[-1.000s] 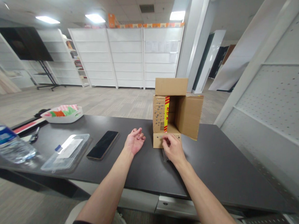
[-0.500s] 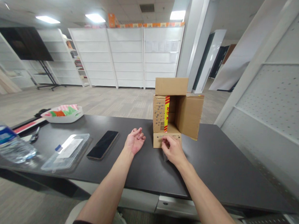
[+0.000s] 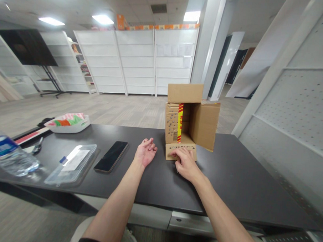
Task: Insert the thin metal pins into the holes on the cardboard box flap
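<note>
A cardboard box (image 3: 171, 123) stands on the dark table, its opening facing me and its flaps spread. Small round dots mark its left front flap beside a yellow and red tape strip (image 3: 180, 122). A row of dark dots lines the lower flap (image 3: 169, 156). My right hand (image 3: 185, 164) is in front of this lower flap, fingers bent and apart, with nothing visible in them; it covers most of the flap and the tabletop just before it. Left of the box, my left hand (image 3: 146, 153) rests palm up, fingers loosely curled and holding nothing.
A black phone (image 3: 111, 156) lies left of my left hand. Further left are a clear plastic case (image 3: 71, 165), a water bottle (image 3: 11, 155) and a white basket (image 3: 70, 127) of colourful packets. A perforated panel (image 3: 298, 105) borders the right side.
My right hand has shifted slightly down, and its pinched fingers have spread apart. Thin silvery pieces seen below it earlier are now mostly hidden. My left hand stays still.
</note>
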Demonstrator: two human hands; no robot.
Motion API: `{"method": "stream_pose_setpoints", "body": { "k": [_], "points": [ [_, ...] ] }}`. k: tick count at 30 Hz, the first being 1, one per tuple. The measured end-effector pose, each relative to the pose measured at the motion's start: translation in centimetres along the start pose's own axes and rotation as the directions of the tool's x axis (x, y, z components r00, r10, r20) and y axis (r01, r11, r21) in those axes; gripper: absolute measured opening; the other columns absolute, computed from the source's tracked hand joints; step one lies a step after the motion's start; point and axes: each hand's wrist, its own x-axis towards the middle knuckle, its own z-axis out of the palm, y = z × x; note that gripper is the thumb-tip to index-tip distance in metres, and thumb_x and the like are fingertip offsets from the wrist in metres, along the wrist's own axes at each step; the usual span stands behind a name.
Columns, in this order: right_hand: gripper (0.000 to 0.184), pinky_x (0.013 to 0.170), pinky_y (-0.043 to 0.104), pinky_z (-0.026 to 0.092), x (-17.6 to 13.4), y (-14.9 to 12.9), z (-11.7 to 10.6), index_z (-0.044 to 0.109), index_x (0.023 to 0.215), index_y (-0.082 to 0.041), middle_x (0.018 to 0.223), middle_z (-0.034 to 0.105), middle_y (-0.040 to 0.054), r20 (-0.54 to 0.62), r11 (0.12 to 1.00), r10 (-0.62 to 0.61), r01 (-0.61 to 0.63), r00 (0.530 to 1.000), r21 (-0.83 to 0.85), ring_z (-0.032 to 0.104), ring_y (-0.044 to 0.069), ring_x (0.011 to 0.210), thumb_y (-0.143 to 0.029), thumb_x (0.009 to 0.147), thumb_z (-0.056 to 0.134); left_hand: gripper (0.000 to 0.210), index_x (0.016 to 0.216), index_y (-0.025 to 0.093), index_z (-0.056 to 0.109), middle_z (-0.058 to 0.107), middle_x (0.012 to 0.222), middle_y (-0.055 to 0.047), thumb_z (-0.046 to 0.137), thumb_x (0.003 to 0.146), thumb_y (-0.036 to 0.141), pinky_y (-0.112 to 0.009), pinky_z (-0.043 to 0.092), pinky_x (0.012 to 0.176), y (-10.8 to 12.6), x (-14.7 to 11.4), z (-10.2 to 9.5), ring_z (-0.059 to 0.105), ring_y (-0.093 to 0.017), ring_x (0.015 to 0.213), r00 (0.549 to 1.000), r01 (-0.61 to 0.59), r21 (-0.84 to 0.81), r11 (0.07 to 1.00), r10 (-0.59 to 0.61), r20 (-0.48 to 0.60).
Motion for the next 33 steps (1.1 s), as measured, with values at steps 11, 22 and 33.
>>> {"method": "stream_pose_setpoints", "body": {
  "k": [11, 22, 33],
  "points": [
    [0.044, 0.083, 0.036, 0.030, -0.01, -0.11, 0.05, 0.059, 0.096, -0.022, 0.097, 0.062, 0.0034, 0.089, 1.000, 0.012, -0.010, 0.996, -0.024, 0.049, 0.022, 0.098, -0.002, 0.061, 0.042, 0.027, 0.066, 0.017, 0.043, 0.063, 0.071, 0.005, 0.066, 0.069, 0.004, -0.025, 0.034, 0.054, 0.01, 0.05, -0.15, 0.032, -0.005, 0.043, 1.000, 0.000, -0.010, 1.000, 0.000, 0.011],
    [0.042, 0.081, 0.035, 0.029, -0.09, -0.46, -0.20, 0.058, 0.096, -0.021, 0.096, 0.062, 0.0038, 0.103, 0.999, 0.012, -0.007, 0.995, -0.042, 0.049, 0.022, 0.096, -0.003, 0.061, 0.042, 0.027, 0.067, 0.017, 0.043, 0.063, 0.072, 0.005, 0.066, 0.069, 0.003, -0.025, 0.034, 0.054, 0.00, -0.02, 0.02, 0.031, -0.005, 0.043, 1.000, -0.002, -0.009, 1.000, 0.002, 0.001],
    [0.037, 0.080, 0.033, 0.027, -0.10, -0.76, -0.33, 0.059, 0.091, -0.021, 0.093, 0.062, 0.0019, 0.130, 0.999, 0.004, 0.003, 0.992, -0.051, 0.048, 0.020, 0.094, -0.003, 0.062, 0.044, 0.027, 0.066, 0.017, 0.043, 0.062, 0.069, 0.005, 0.067, 0.068, 0.004, -0.025, 0.033, 0.054, -0.01, -0.03, 0.03, 0.031, -0.004, 0.042, 1.000, -0.005, -0.002, 1.000, 0.005, 0.005]
  ]
}}
